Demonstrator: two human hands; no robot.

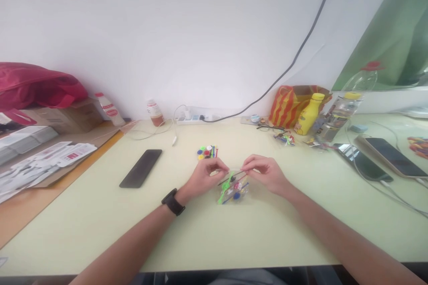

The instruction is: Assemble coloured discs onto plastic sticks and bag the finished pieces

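Note:
A small clear plastic bag (234,189) hangs at the middle of the table between my two hands. Inside it are colourful plastic pieces, among them a bright green stick-like part, thin blue and red sticks and a round blue piece. My left hand (209,175), with a black watch on the wrist, pinches the bag's top edge at its left corner. At the right corner, my right hand (264,172) pinches the same edge between thumb and fingers. Just beyond my left hand lies a group of coloured round pieces and sticks (206,152), partly hidden by that hand.
A black phone (141,168) lies to the left. Along the wall stand a drink bottle (155,113), a power strip (192,118), a striped bag (284,104) and a yellow bottle (309,115). Phones with cables (396,156) lie right. More small plastic parts (285,139) lie near the glasses (269,128).

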